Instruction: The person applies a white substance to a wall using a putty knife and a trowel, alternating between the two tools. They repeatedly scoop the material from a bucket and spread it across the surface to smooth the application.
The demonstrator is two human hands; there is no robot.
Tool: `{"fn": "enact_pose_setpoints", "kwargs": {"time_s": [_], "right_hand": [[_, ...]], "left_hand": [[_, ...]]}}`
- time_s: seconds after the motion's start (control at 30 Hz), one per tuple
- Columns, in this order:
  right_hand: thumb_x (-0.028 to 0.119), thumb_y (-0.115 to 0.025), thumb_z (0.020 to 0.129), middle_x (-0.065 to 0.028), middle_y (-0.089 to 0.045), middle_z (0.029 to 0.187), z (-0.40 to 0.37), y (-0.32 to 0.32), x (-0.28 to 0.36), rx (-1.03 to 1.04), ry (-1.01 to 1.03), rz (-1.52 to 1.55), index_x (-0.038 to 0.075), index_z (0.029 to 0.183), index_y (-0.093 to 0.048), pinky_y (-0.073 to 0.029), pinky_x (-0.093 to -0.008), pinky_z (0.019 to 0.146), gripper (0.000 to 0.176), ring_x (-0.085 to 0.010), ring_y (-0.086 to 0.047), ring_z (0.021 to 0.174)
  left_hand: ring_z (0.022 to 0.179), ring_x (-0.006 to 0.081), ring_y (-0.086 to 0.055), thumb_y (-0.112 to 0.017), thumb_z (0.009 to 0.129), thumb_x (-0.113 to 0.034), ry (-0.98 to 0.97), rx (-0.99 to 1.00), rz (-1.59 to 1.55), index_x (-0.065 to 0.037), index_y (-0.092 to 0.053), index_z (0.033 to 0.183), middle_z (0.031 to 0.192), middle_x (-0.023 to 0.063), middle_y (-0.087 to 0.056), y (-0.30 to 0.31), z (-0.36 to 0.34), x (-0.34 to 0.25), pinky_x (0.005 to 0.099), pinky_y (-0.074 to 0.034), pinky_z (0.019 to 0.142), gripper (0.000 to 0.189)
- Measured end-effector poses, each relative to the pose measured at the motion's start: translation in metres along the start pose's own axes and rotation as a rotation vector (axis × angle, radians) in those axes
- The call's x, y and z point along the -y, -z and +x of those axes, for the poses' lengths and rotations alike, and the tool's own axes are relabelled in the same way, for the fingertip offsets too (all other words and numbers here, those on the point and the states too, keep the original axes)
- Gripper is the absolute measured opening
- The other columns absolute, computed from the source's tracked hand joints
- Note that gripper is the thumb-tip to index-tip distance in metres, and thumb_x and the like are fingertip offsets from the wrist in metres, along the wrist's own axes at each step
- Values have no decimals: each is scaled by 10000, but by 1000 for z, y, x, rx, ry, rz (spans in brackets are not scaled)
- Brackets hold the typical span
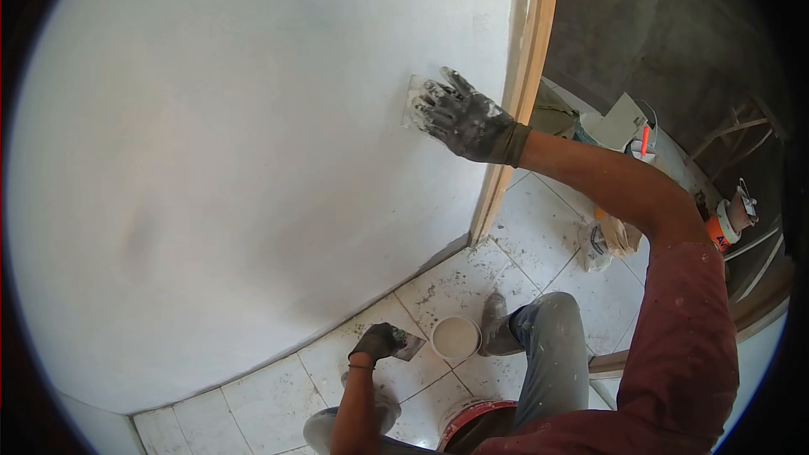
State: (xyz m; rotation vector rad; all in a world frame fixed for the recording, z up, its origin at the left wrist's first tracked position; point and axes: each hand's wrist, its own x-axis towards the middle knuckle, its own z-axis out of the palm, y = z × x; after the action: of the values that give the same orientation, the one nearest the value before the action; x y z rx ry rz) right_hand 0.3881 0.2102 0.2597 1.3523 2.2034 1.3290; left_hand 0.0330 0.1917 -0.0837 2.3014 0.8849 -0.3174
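My right hand (468, 121), in a dark glove smeared with white, presses a flat scraper (411, 103) against the white wall (253, 118). Its fingers lie over the blade, and the handle, if there is one, is hidden. Low down near the wall's foot, my left hand (374, 342), also gloved, is closed around a putty knife (409, 346). The blade of that knife points right, towards a round tub (456, 338) of whitish paste on the floor. A small gap seems to lie between blade and tub.
A wooden door frame (539, 25) edges the wall on the right. A red-rimmed bucket (472, 413) stands beneath my body. Bags (600, 246), an orange-labelled container (722, 227) and other gear lie beyond on the spattered tile floor (539, 227).
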Motion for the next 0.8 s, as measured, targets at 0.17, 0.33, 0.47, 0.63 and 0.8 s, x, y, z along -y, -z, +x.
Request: {"fn": "enact_pose_setpoints", "kwargs": {"time_s": [0.17, 0.33, 0.47, 0.63, 0.8], "right_hand": [[247, -482, 915, -38, -459, 1410, -58, -59, -6, -96, -162, 6, 187, 1343, -493, -220, -546, 1152, 432, -282, -386, 1335], [84, -548, 832, -65, -531, 1324, -101, -120, 36, -195, -538, 101, 166, 1262, -569, -341, -486, 1086, 438, -278, -468, 1248], [-10, -493, 800, -88, -587, 1240, -96, -156, 103, -338, -981, 384, 136, 1271, -571, -443, -392, 974, 499, -293, -536, 1152], [70, -521, 823, -185, -600, 1078, 3, -83, 173, -488, -1411, 918, 50, 1265, -540, -513, -419, 812, 442, -363, -617, 942], [45, -534, 827, -206, -590, 959, 101, -3, 241, -674, -1290, 960, -62, 1176, -548, -527, -387, 725, 366, -355, -627, 829]], "left_hand": [[987, 364, -628, -727, 749, -416, 48, 70, -3, 40, -638, 1010, 1013, 237, -659, 0, 5, -3, 405, -494, 857, 533], [985, 363, -627, -710, 750, -409, 61, 101, 6, 40, -636, 1017, 1018, 234, -659, -5, 9, -4, 400, -492, 867, 528], [985, 362, -624, -707, 748, -408, 58, 100, 17, 39, -639, 1017, 1027, 237, -654, -3, 8, -8, 401, -490, 883, 526], [983, 361, -624, -709, 750, -402, 23, 55, -31, 20, -649, 1022, 1015, 235, -656, -4, 7, -4, 402, -488, 881, 505], [1078, 334, -585, -712, 745, -373, 22, 77, -82, -34, -651, 1041, 1082, 195, -648, 10, 4, -10, 402, -456, 938, 454]]}}
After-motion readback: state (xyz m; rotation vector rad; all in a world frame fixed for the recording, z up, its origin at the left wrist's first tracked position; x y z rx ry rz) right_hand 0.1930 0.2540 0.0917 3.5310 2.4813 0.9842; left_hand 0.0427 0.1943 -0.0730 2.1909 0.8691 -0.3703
